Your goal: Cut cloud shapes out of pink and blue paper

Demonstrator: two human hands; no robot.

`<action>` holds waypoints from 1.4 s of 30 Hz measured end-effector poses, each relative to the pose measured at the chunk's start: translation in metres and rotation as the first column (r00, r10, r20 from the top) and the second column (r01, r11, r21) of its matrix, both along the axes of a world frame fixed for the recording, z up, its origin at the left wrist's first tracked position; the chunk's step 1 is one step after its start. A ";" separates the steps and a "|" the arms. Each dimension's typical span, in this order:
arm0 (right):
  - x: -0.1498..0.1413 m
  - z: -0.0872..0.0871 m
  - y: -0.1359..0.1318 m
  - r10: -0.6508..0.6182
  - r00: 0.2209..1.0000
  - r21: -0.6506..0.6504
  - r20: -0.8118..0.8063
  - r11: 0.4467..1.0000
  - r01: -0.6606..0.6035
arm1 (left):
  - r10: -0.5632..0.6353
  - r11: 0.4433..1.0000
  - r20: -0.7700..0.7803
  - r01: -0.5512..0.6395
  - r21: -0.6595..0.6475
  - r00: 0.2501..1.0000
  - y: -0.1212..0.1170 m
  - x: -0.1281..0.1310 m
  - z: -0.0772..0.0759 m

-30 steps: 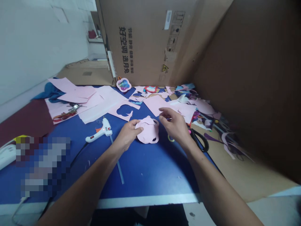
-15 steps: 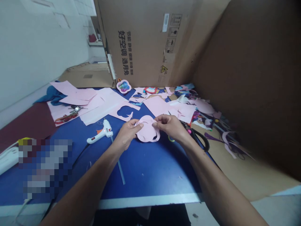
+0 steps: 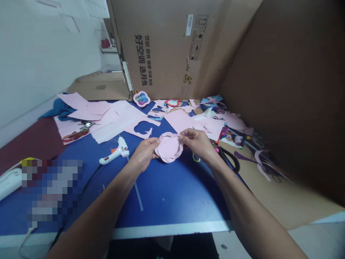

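A pink paper cutout [image 3: 168,147], rounded with scalloped edges, sits between my two hands just above the blue table [image 3: 167,194]. My left hand [image 3: 144,153] pinches its left edge with thumb and fingers. My right hand [image 3: 198,144] pinches its upper right edge. Both hands are closed on the cutout.
A white glue gun [image 3: 115,153] lies left of my hands with a glue stick [image 3: 138,192] nearby. Black scissors [image 3: 229,158] lie to the right. Pink paper sheets [image 3: 118,120] and coloured scraps [image 3: 231,126] cover the far table. Large cardboard boxes [image 3: 172,46] stand behind and at right.
My right hand came in from above the scraps and took hold of the cutout's right edge. The cutout has been turned and lifted slightly between both hands.
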State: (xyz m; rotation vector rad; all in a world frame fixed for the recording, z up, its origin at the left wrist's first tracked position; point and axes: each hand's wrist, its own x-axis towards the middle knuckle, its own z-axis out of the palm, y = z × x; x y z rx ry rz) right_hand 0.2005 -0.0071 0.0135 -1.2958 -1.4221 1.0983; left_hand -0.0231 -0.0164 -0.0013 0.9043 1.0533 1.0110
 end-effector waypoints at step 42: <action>0.004 0.026 -0.022 0.502 0.862 -0.307 -0.070 0.811 -0.498 | 0.364 0.926 0.106 -0.372 0.071 0.925 0.014 -0.020 0.007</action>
